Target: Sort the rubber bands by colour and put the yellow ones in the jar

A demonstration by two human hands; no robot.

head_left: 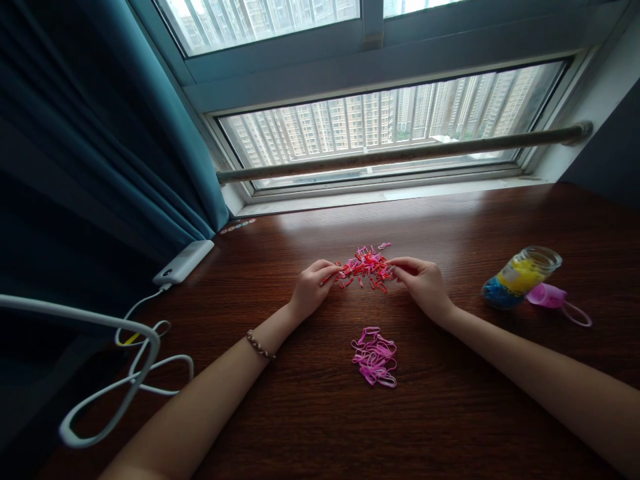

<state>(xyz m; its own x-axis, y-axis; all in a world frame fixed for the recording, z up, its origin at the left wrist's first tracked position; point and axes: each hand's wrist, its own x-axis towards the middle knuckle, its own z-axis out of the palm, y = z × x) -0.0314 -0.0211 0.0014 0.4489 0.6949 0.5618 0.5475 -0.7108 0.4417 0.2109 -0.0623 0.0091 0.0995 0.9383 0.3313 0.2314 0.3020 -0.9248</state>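
A mixed heap of red and pink plastic stitch markers [369, 261], shaped like little safety pins, lies in the middle of the brown wooden table. At its left edge my left hand [314, 285] is closed in a pinch, with a bit of a red marker showing by the fingertips. My right hand [424, 285] pinches at the heap's right edge; its fingers hide what is between them. Closer to me is a separate pile of only pink stitch markers [375, 358], touched by neither hand.
To the right, a glass jar [521, 277] holding yellow and blue pieces leans over a pink cap with a loop [547, 295]. A white power bank [184, 261] with a cable [145, 340] lies left, beside the blue curtain [165, 133]. Beyond the table is a window with a metal rail [400, 155].
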